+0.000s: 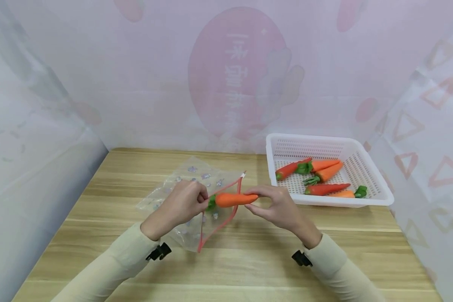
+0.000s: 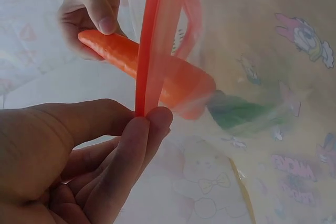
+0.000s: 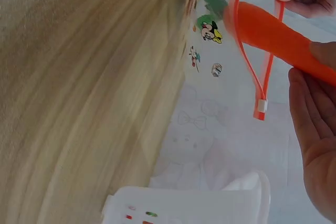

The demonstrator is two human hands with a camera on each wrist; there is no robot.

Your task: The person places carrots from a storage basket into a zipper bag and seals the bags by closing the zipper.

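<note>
A clear zip bag [image 1: 196, 170] with cartoon prints and a red zip edge lies on the table, its mouth facing right. My left hand [image 1: 185, 201] pinches the red edge between thumb and fingers, which shows closely in the left wrist view. An orange carrot [image 1: 230, 199] passes through the bag's mouth, with its green top [image 2: 241, 111] inside the bag. The pointed end stays outside, where my right hand [image 1: 277, 206] grips it between thumb and fingers. A white slider [image 3: 262, 105] sits at one end of the zip in the right wrist view.
At the right rear, a white perforated basket [image 1: 375, 184] holds several orange carrots [image 1: 330, 172] and red chili peppers [image 1: 326, 189]. The wooden table [image 1: 230, 272] is bordered by printed cloth walls [image 1: 154, 84] at the back and sides.
</note>
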